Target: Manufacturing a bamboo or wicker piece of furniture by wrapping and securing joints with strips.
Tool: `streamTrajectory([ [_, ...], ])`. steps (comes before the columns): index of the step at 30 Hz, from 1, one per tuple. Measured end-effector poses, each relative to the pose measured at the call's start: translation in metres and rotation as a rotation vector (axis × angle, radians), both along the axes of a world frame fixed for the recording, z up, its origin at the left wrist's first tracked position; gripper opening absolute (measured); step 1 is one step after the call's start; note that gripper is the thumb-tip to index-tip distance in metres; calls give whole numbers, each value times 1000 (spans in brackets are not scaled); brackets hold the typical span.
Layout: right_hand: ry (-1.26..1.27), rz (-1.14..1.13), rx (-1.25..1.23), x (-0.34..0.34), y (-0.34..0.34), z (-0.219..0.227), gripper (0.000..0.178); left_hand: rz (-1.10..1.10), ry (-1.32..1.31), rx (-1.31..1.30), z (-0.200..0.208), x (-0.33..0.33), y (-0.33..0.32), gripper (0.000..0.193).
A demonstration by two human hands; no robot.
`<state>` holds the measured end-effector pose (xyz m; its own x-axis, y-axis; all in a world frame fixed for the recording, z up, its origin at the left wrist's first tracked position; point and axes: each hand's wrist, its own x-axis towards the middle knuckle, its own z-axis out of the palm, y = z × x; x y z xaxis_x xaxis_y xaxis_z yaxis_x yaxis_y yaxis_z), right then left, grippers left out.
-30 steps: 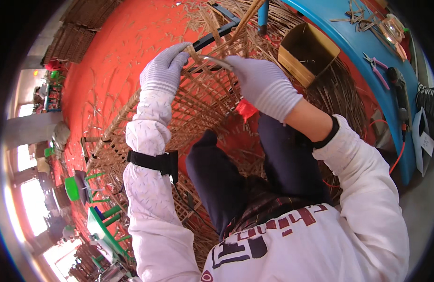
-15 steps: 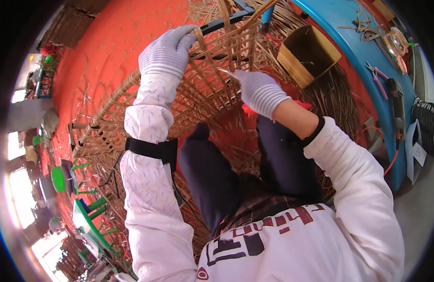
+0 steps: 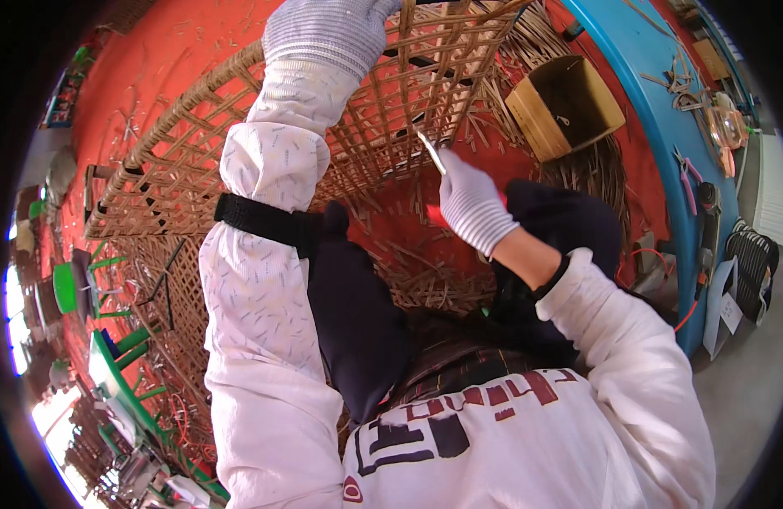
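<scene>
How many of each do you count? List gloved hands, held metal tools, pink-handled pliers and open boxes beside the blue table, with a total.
Gloved: 2 (left hand, right hand)
Held metal tool: 1
Pink-handled pliers: 1
Open box: 1
Total: 5

Woven frame [image 3: 362, 140] ahead, left hand [image 3: 328, 36] at its upper edge; right hand [image 3: 474, 204], tool [image 3: 431, 152] in it, right of left hand and nearer the torso [image 3: 519, 445]; box [image 3: 537, 120] right of frame; table [image 3: 636, 81] far right, pliers [image 3: 689, 187] on it
</scene>
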<state>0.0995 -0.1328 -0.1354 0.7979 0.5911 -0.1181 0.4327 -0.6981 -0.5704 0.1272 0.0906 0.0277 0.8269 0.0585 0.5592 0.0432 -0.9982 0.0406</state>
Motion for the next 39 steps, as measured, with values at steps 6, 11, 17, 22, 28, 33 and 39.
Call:
streamTrajectory([
  [6, 88, -109, -94, 21, 31, -36, 26, -62, 2, 135, -33, -68, 18, 20],
  [11, 5, -106, 115, 18, 25, -52, 23, -151, -9, 123, -55, -94, 28, 13],
  [17, 153, -251, -37, -7, 20, -97, 26, -250, -2, 115, -73, -107, 44, 5],
  [22, 187, -233, -163, 14, 34, -136, 30, -212, 114, -54, -116, -120, 47, 3],
  [28, 73, -172, -23, 0, 37, -151, 31, 38, 293, -336, -145, -115, 29, 3],
  [33, 268, -288, -190, -15, 27, -175, 28, 38, 256, -247, -133, -117, 29, 3],
  [39, 362, -299, -324, 16, 35, -217, 27, 8, 181, -62, -117, -124, 21, 4],
])
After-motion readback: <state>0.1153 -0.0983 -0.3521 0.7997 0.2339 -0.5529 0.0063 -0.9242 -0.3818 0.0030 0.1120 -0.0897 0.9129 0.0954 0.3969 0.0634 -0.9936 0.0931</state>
